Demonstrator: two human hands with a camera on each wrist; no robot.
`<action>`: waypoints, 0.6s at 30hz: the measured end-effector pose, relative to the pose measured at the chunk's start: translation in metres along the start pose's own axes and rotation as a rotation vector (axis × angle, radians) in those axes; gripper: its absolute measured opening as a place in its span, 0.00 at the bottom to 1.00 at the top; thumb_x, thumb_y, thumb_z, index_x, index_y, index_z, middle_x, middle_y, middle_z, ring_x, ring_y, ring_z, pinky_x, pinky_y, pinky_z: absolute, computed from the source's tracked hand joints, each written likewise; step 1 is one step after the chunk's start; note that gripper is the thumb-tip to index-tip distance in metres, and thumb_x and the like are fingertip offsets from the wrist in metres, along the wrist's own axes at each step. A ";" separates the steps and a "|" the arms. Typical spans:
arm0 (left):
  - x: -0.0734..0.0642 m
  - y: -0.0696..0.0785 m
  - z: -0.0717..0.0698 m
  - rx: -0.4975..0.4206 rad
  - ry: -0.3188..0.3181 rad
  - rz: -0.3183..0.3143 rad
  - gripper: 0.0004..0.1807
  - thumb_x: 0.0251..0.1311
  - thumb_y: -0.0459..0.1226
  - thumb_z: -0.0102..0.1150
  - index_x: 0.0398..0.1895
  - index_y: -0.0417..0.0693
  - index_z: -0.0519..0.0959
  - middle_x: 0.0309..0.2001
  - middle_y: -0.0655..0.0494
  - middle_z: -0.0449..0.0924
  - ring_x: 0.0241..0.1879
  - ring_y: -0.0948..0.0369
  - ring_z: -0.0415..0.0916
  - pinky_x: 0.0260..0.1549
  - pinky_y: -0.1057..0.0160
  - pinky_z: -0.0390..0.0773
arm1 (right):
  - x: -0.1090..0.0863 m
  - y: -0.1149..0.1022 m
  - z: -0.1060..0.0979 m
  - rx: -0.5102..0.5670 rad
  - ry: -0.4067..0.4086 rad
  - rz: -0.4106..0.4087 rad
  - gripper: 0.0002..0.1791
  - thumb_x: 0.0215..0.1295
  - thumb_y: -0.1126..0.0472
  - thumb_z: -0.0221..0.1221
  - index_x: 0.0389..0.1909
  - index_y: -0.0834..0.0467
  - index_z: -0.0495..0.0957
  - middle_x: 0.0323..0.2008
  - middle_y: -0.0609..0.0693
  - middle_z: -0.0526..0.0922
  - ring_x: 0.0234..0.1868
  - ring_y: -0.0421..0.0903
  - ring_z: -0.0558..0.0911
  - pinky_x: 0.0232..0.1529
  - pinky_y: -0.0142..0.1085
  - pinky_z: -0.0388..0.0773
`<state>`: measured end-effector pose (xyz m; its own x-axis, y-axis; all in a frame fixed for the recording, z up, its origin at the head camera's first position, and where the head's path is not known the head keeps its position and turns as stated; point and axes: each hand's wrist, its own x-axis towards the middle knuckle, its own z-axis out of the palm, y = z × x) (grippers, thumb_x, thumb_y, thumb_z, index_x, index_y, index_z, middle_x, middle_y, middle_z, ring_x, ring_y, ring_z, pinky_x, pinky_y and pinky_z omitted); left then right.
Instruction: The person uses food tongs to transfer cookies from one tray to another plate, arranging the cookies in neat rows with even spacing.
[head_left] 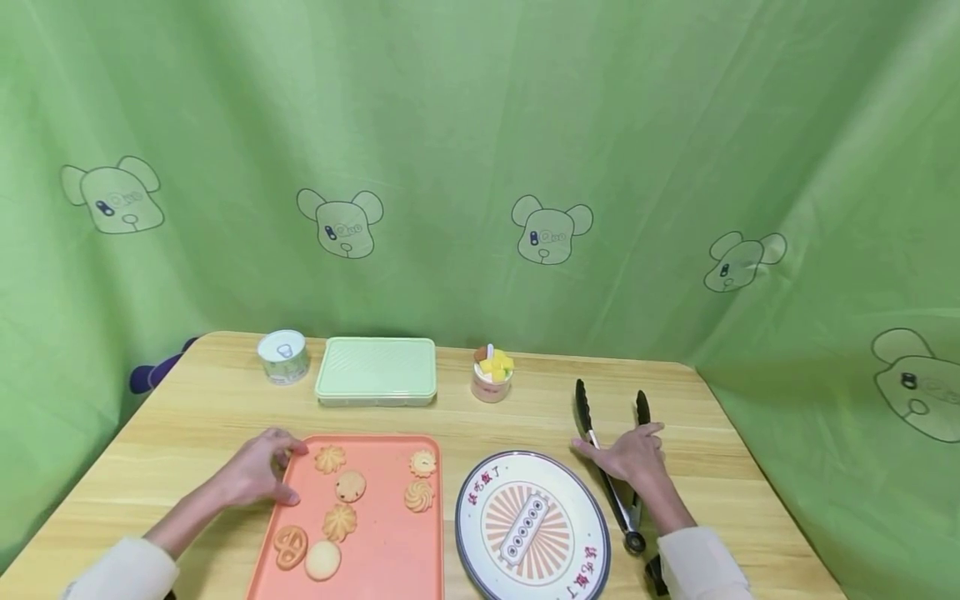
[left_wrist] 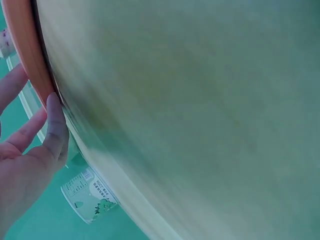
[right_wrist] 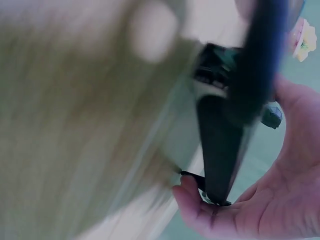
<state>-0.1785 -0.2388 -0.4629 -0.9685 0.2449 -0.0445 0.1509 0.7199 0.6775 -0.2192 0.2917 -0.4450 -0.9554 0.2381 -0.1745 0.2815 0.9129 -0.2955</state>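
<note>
Green curtain (head_left: 450, 133) hangs behind the wooden table (head_left: 187, 400). Left hand (head_left: 258, 468), its fingers apart, touches the pink tray (head_left: 390, 554); right hand (head_left: 633, 458) spans the black tongs (head_left: 616, 502), whether clamped I cannot tell.

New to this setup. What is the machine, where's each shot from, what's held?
There's no robot here: a person works with two bare hands. The big picture comes from a camera worn on the head; the other two come from cameras worn on the left and right wrists.

On the wooden table are a pink tray with seven cookies, a round plate, tongs, a can, a green lidded box and a dessert cup.

The left hand touches the left edge of the tray without appearing to grip it. The right hand holds the tongs, thumb and fingers at their spread arms. The right wrist view is partly blurred.
</note>
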 end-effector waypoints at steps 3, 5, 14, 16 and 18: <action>0.000 0.000 0.001 0.009 -0.001 0.002 0.37 0.21 0.33 0.78 0.46 0.35 0.78 0.40 0.48 0.72 0.36 0.58 0.71 0.30 0.67 0.74 | 0.000 0.000 0.001 0.022 0.007 -0.005 0.79 0.49 0.25 0.56 0.58 0.86 0.18 0.53 0.92 0.54 0.49 0.80 0.70 0.47 0.61 0.75; -0.001 0.000 0.001 0.016 0.001 0.002 0.37 0.21 0.32 0.78 0.46 0.34 0.78 0.39 0.49 0.72 0.35 0.59 0.71 0.30 0.68 0.74 | 0.001 0.001 0.001 0.032 0.015 -0.013 0.78 0.49 0.27 0.57 0.59 0.86 0.19 0.53 0.92 0.54 0.47 0.78 0.72 0.45 0.59 0.76; 0.001 0.000 0.002 0.014 0.001 -0.017 0.38 0.21 0.31 0.78 0.47 0.34 0.77 0.39 0.49 0.72 0.35 0.59 0.72 0.31 0.65 0.75 | -0.001 0.006 -0.003 0.055 -0.001 -0.026 0.74 0.51 0.33 0.60 0.60 0.86 0.20 0.55 0.92 0.50 0.50 0.80 0.70 0.49 0.62 0.73; 0.001 0.001 0.002 0.005 0.000 -0.025 0.38 0.22 0.31 0.78 0.47 0.33 0.77 0.40 0.48 0.72 0.35 0.58 0.72 0.31 0.65 0.75 | -0.001 0.007 -0.005 0.070 0.005 -0.037 0.75 0.50 0.34 0.61 0.60 0.86 0.21 0.56 0.92 0.50 0.51 0.80 0.69 0.50 0.62 0.73; 0.001 0.002 0.002 0.002 -0.002 -0.029 0.38 0.22 0.30 0.78 0.47 0.33 0.76 0.40 0.48 0.72 0.35 0.58 0.72 0.30 0.65 0.75 | 0.000 0.007 -0.006 0.085 0.015 -0.056 0.75 0.49 0.34 0.62 0.61 0.85 0.22 0.57 0.91 0.51 0.52 0.79 0.69 0.51 0.62 0.73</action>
<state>-0.1784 -0.2361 -0.4635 -0.9721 0.2252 -0.0650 0.1234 0.7277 0.6747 -0.2174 0.2999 -0.4417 -0.9710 0.1928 -0.1415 0.2333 0.8939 -0.3827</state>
